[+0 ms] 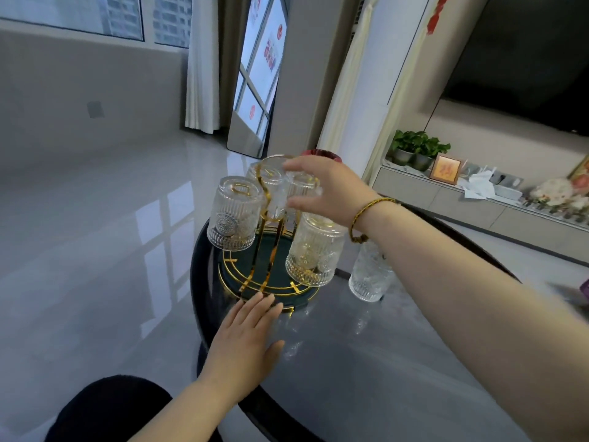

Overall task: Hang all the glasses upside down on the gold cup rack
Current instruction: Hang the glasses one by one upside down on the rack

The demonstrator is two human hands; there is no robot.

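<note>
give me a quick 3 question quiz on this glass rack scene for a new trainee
1. True or false: the left hand is holding a glass.
2. Multiple choice: where does the one glass not on the gold cup rack stand? A) on the floor B) on the table to the right of the rack, under the right forearm C) on the TV shelf
3. Short answer: what is the right hand doing?

Key
1. False. It lies flat and open on the table, fingertips at the rim of the rack's base.
2. B. The standing glass is there.
3. It grips an upside-down glass at the top of the rack.
</note>
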